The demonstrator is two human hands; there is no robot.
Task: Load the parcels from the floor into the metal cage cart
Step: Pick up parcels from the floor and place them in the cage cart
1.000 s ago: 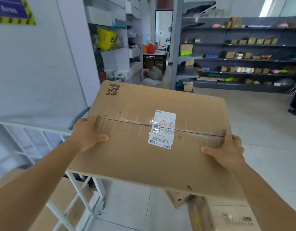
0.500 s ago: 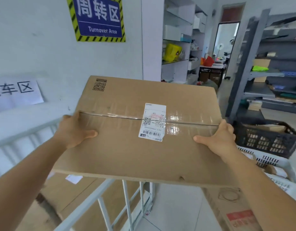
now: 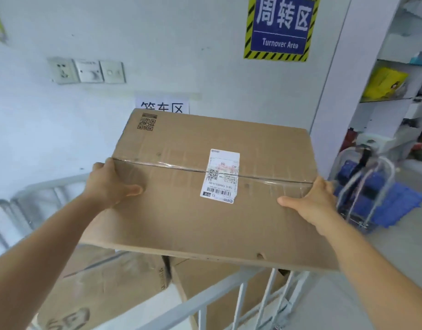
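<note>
A large flat cardboard parcel point(image 3: 181, 210) with a white shipping label and a taped seam is held up in front of me. My left hand point(image 3: 110, 184) grips its left edge and my right hand point(image 3: 309, 201) grips its right edge. The parcel hangs above the grey metal cage cart point(image 3: 219, 303), over the cart's near rail. Inside the cart lie two other cardboard boxes, one at the left point(image 3: 105, 289) and one at the right point(image 3: 219, 277), partly hidden by the held parcel.
The cart stands against a white wall point(image 3: 157, 55) with sockets and a blue "Turnover Area" sign point(image 3: 281, 27). To the right are a hand trolley with blue crates point(image 3: 367, 186) and white shelving point(image 3: 390, 103).
My view has swung left from the shelf aisle toward the wall. The parcel, held in both hands throughout, now hangs over the cage cart with the boxes inside in sight.
</note>
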